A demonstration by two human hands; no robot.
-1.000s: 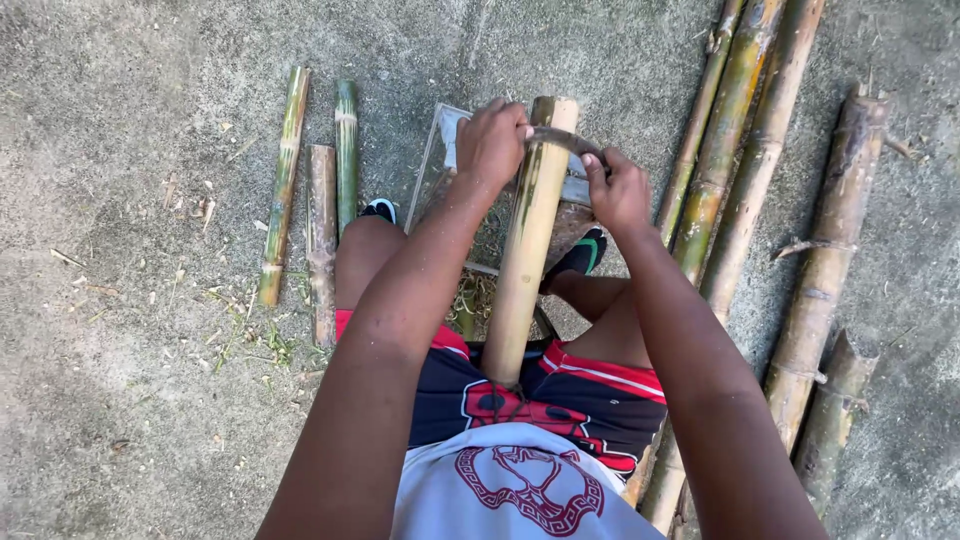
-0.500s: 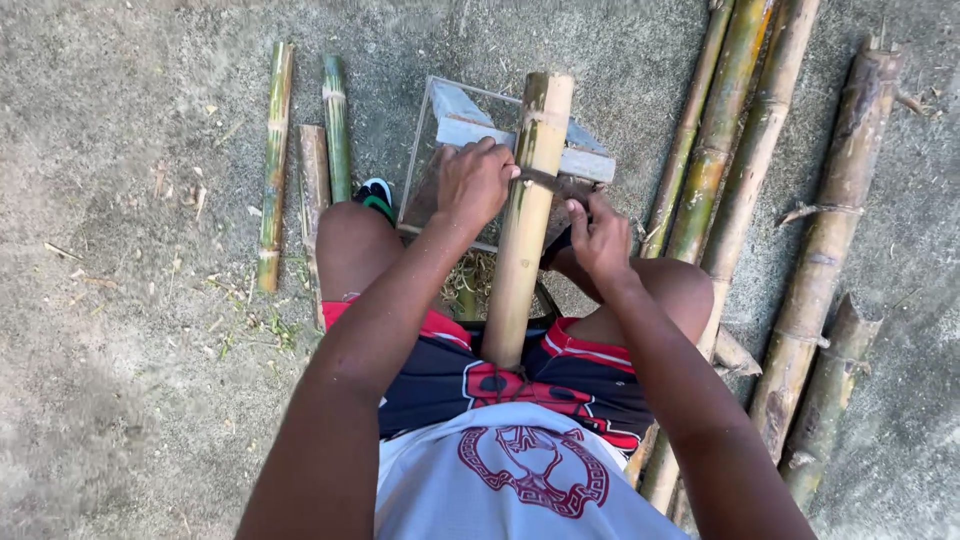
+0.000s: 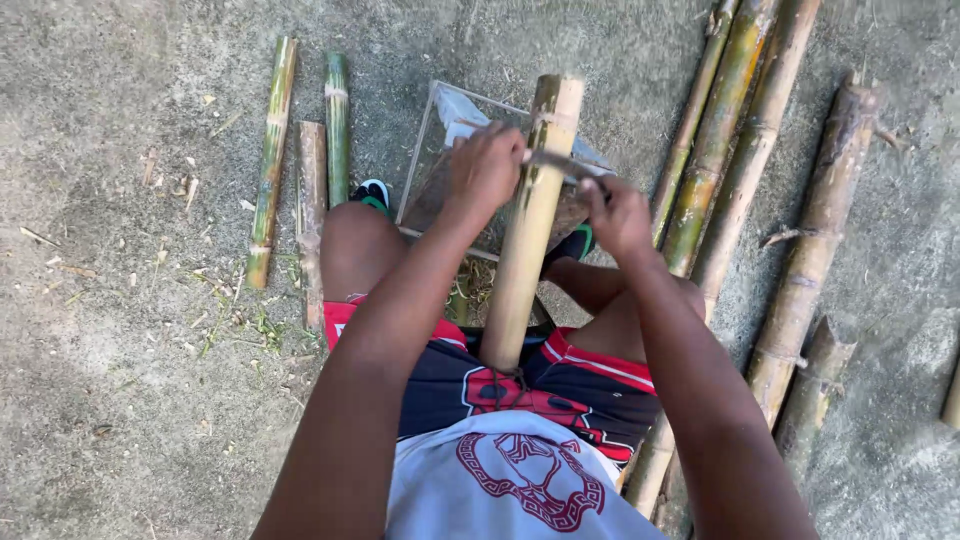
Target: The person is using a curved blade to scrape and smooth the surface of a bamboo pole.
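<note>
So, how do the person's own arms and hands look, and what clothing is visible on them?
Both arms are bare along all that shows, with no sleeve over them. The left hand and the right hand wear no gloves, and no ring, watch or bracelet shows. Below them are a light grey shirt with a dark red printed emblem and dark shorts with red and white trim.

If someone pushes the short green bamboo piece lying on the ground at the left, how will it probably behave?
The green bamboo piece looks round and smooth, so it would probably roll sideways if pushed. It seems stiff, not floppy, as it lies straight. Being short and likely hollow, it is probably light. The rough concrete ground may slow it down.
</note>
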